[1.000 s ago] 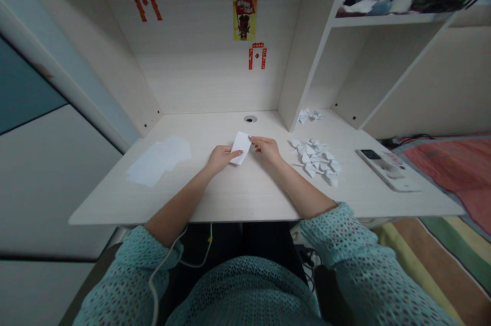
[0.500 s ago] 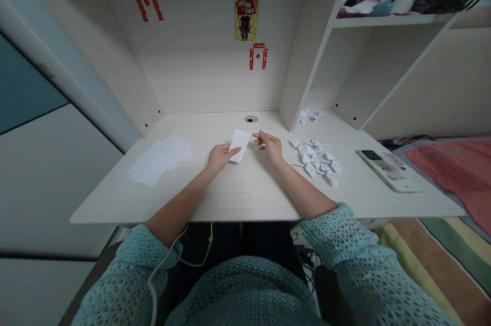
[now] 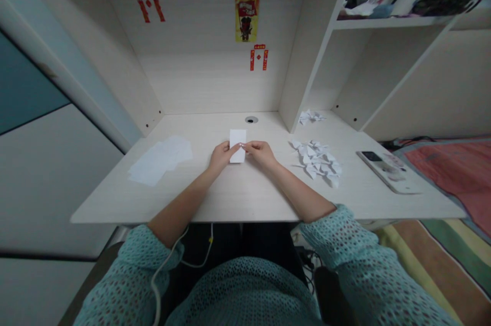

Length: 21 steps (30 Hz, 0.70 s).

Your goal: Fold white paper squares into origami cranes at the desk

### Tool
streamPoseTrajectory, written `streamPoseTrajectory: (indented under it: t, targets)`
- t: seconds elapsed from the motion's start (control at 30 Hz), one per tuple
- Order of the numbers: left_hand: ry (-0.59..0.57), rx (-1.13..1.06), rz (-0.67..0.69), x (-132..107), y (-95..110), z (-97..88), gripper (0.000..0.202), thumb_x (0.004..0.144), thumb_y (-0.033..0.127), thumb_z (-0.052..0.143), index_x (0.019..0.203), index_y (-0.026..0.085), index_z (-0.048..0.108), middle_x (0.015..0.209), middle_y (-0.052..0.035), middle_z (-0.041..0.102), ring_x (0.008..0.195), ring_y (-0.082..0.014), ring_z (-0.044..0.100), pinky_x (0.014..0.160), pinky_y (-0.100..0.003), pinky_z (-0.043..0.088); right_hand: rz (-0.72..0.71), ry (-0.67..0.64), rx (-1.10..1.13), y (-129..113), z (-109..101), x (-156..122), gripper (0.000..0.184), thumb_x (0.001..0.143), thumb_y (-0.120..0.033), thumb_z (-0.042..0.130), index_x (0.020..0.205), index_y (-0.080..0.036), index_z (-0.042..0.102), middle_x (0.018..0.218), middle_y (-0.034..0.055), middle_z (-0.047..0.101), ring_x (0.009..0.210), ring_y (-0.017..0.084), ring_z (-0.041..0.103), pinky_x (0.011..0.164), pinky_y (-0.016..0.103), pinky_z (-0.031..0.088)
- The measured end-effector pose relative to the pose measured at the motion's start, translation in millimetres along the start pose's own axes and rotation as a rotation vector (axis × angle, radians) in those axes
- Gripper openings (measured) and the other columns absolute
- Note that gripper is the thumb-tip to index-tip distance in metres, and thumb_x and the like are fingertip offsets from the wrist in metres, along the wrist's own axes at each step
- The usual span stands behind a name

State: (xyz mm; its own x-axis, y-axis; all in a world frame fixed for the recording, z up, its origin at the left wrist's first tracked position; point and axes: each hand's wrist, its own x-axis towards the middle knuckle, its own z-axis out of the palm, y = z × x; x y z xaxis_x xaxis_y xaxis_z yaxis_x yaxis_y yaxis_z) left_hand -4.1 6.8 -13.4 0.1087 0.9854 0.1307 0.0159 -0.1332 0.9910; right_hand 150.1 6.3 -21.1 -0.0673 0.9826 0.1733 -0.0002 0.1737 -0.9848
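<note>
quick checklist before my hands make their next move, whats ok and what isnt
1. Left hand holding the white paper: ok, thumb across its front.
2. Right hand at the paper: ok, fingertips at its right side, near the left thumb.
3. Paper's layers lined up: cannot tell, too small to see.
4. Loose sheets away from the hands: ok, lying apart on the left.
5. Larger pile of folded pieces untouched by the right arm: ok, lying to its right.
6. Left sleeve free of the white cable: not ok, the cable runs across it in view.
</note>
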Motion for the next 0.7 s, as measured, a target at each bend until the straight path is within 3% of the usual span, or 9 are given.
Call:
streamPoseTrajectory:
  t: [0.1,0.27,0.43,0.7]
  targets:
    - [0.029,-0.015,0.033,-1,3,1.1,0.041,0.059,0.043,0.076,0.086,0.014,0.067,0.084,-0.0079,0.069,0.071,-0.0175,0.061,0.062,-0.026,0.046,-0.095,-0.033,-0.108,1,-2,0,0.032,0.066,-0.049,0.065,0.066,-0.017,0.069,0.071,0.0044,0.068,0.066,0.016,0.057,0.065,0.027,0.041]
    - [0.101,0.063,0.024,-1,2,-1.5,0.036,0.057,0.043,0.076,0.074,0.012,0.07,0.076,-0.008,0.069,0.067,-0.0176,0.06,0.057,-0.025,0.042,-0.179,-0.06,-0.236,3,-2,-2,0.028,0.068,-0.047,0.064,0.067,-0.019,0.07,0.079,0.0059,0.07,0.073,0.018,0.06,0.065,0.028,0.042]
    - [0.14,-0.037,0.01,-1,5,-2.6,0.037,0.055,0.043,0.078,0.072,0.012,0.069,0.075,-0.0072,0.068,0.063,-0.016,0.058,0.054,-0.024,0.041,-0.127,-0.087,-0.267,1,3,-7,0.032,0.068,-0.05,0.064,0.069,-0.019,0.072,0.071,0.0045,0.07,0.061,0.016,0.057,0.059,0.027,0.04]
    - [0.333,-0.266,-0.055,1,14,-5.8,0.041,0.054,0.043,0.078,0.076,0.011,0.066,0.071,-0.0061,0.065,0.058,-0.0133,0.055,0.051,-0.024,0.04,-0.083,-0.2,-0.243,3,11,-15,0.035,0.068,-0.05,0.064,0.075,-0.018,0.075,0.071,0.0046,0.071,0.056,0.013,0.053,0.055,0.026,0.037]
